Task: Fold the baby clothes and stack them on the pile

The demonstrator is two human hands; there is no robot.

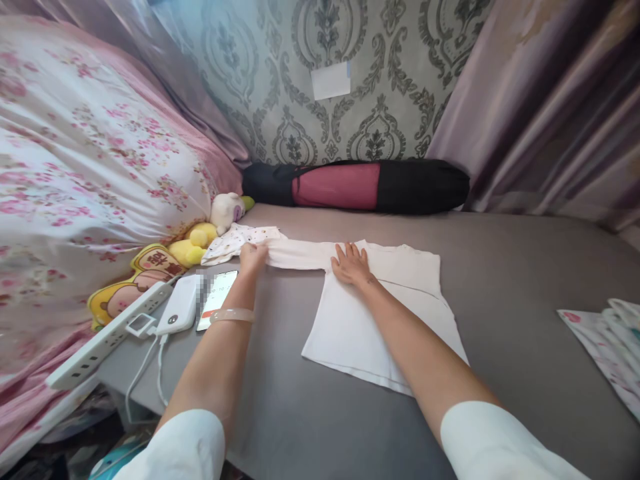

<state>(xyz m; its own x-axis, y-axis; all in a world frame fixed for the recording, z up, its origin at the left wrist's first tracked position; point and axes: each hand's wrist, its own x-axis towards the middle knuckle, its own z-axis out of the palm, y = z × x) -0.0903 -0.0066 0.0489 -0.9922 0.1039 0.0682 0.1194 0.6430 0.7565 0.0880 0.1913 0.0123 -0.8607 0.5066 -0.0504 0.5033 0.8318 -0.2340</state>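
Where left fingers (256,252) seemingly pinch sleeve (296,255), shirt (350,327) flat.

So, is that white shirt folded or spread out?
Spread out: white shirt lies flat, left hand holds its sleeve stretched out.

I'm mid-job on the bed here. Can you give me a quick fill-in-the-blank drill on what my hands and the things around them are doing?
1. The left hand grips the ____ of the white shirt.
2. The right hand lies ____ on the shirt, fingers spread.
3. The phone beside the left forearm lies screen ____.
Missing words: sleeve; flat; up.
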